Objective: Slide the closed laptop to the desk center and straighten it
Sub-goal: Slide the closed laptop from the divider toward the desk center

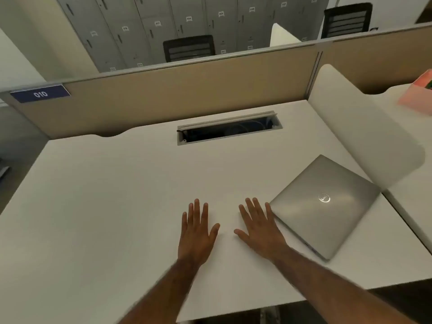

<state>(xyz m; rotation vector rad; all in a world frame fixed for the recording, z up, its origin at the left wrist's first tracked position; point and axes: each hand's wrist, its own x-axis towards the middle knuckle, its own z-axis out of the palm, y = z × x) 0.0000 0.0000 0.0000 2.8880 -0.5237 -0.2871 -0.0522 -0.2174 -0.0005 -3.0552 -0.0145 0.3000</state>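
Note:
A closed silver laptop (323, 205) lies on the white desk (105, 195) at the right side, turned at an angle to the desk edges, one corner near the white side divider. My left hand (197, 232) rests flat on the desk near the middle front, palm down, fingers apart, holding nothing. My right hand (259, 226) lies flat beside it, fingers spread; its little finger is at the laptop's near left corner, touching or almost touching it.
An open cable tray slot (229, 128) is cut into the desk at the back centre. A beige partition (175, 94) runs behind the desk. A white curved divider (357, 127) bounds the right side. An orange box (418, 94) sits on the neighbouring desk.

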